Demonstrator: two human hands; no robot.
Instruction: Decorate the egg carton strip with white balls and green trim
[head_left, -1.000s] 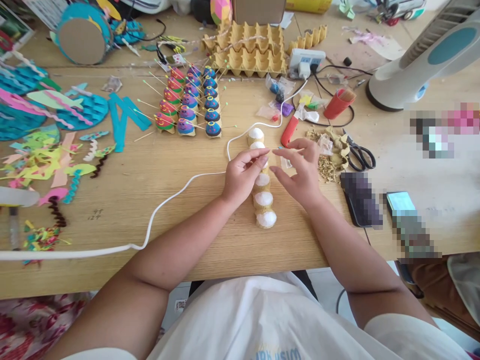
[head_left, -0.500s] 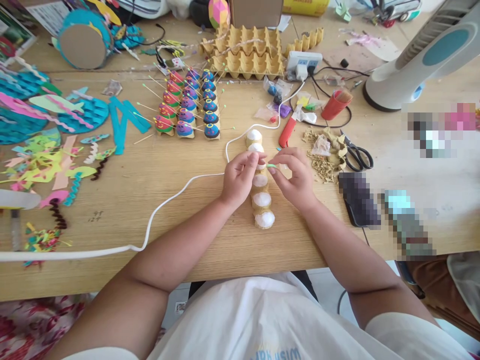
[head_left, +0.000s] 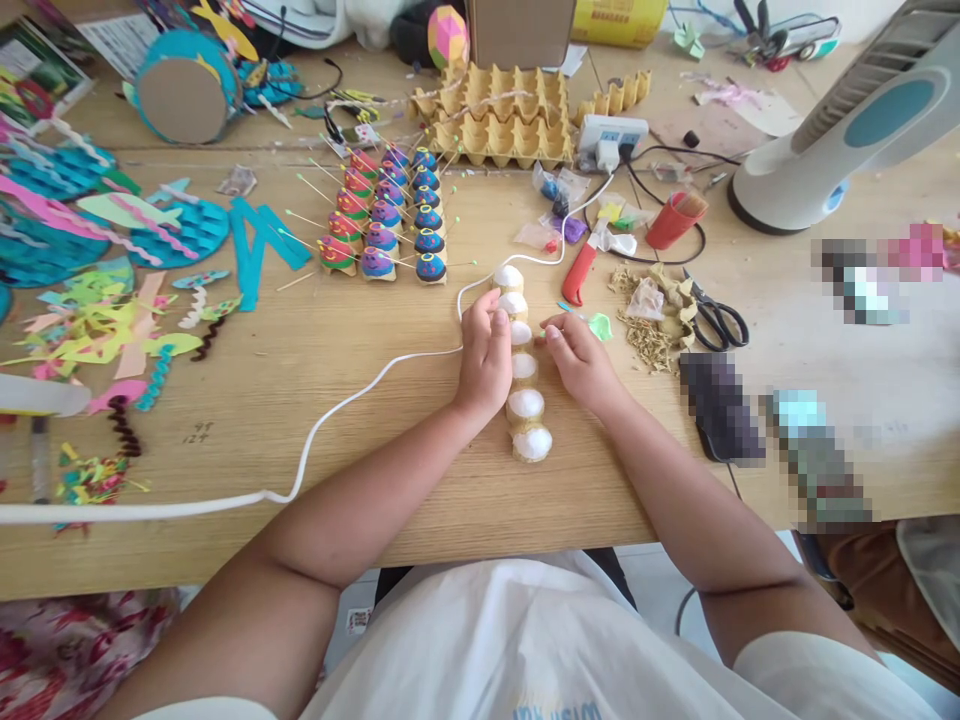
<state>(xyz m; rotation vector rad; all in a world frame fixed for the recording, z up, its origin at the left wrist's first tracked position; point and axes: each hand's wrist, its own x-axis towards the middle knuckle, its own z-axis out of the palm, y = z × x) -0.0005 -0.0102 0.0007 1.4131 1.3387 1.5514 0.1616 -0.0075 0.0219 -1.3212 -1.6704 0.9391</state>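
A strip of egg-carton cups point(head_left: 526, 404) with white domed tops runs front to back on the wooden table. Along its left side rests my left hand point(head_left: 486, 350), fingers curled and touching the upper cups. On the right side of the strip is my right hand point(head_left: 579, 362), its thumb and forefinger pinched near the third cup; what they hold, if anything, is too small to make out. Just behind my right hand lies a light green piece point(head_left: 600, 326) of soft material.
Painted egg-carton rows point(head_left: 382, 215) with pins stand behind to the left. A white cable point(head_left: 360, 385) curves past the strip. Right are a red-handled tool point(head_left: 578, 270), shavings point(head_left: 646, 338), scissors point(head_left: 718, 318), a red cup point(head_left: 675, 220) and a fan point(head_left: 795, 170). Paper scraps point(head_left: 120, 330) lie left.
My hands have moved apart to either side of the strip. The small green bit between my right fingertips no longer shows clearly, and a green piece is now visible behind that hand.
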